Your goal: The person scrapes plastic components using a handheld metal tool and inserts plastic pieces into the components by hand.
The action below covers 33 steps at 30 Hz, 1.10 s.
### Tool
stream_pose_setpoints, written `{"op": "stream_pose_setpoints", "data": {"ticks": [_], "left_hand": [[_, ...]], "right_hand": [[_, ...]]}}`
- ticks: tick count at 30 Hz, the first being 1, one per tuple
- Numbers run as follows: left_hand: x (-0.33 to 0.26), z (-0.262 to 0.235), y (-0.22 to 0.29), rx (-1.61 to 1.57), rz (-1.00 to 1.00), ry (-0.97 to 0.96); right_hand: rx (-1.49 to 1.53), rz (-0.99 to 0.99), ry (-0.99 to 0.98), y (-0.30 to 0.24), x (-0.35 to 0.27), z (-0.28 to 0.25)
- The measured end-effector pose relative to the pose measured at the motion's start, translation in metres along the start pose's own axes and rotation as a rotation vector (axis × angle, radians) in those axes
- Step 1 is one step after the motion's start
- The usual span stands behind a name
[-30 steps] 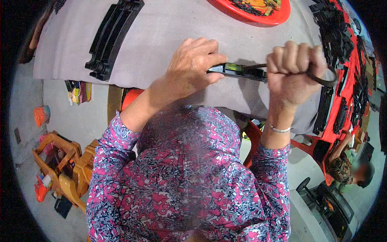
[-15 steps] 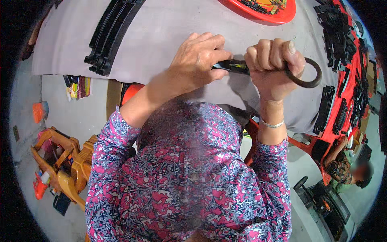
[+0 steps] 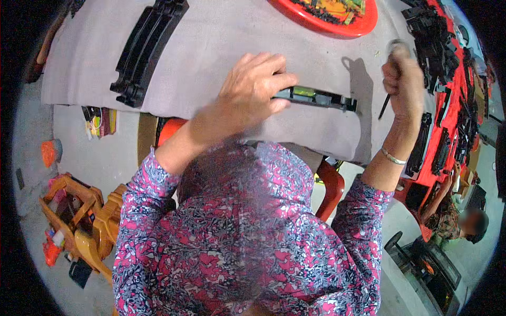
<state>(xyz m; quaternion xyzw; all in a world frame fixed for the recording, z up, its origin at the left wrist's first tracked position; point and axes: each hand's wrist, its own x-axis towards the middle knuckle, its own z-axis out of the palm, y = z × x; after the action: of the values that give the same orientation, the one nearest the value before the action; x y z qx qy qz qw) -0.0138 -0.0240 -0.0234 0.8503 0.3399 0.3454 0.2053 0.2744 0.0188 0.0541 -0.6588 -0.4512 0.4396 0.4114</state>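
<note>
My left hand (image 3: 255, 84) pinches one end of a narrow black plastic strip (image 3: 321, 98) between thumb and fingers. A yellow-green patch shows on the strip's upper face, and its free end points right over the grey cloth. Off to the right and apart from the strip, my right hand (image 3: 405, 79) is closed in a fist, slightly blurred. It grips a dark tool (image 3: 384, 107) with a thin shaft below the fist and a ring end above it. The tool's middle is hidden by my fingers.
Several long black plastic parts (image 3: 149, 52) lie at the far left of the cloth-covered table (image 3: 205, 50). A red tray (image 3: 337, 32) of small black pieces sits at the far edge. More black parts (image 3: 429, 39) are heaped on red cloth at right, where another person (image 3: 448, 221) sits.
My right hand has moved right and away from the strip, turning so the tool's ring is now at the top. The strip's right end has come into view. My left hand stays nearly in place.
</note>
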Motion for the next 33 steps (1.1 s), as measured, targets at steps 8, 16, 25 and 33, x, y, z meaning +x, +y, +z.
{"op": "stream_pose_setpoints", "data": {"ticks": [8,16,25,33], "left_hand": [[0.005,0.009,0.028,-0.013,0.025,0.007],[-0.002,0.019,0.022,0.105,-0.001,-0.041],[0.002,0.019,0.021,0.094,0.019,-0.057],[0.000,0.021,0.021,0.108,0.051,0.001]], "right_hand": [[-0.900,-0.293,-0.032,0.062,0.021,-0.016],[-0.639,-0.400,0.070,0.020,0.050,0.037],[-0.766,-0.419,-0.012,0.006,0.106,0.097],[-1.029,-0.365,0.058,-0.001,0.107,0.124]]}}
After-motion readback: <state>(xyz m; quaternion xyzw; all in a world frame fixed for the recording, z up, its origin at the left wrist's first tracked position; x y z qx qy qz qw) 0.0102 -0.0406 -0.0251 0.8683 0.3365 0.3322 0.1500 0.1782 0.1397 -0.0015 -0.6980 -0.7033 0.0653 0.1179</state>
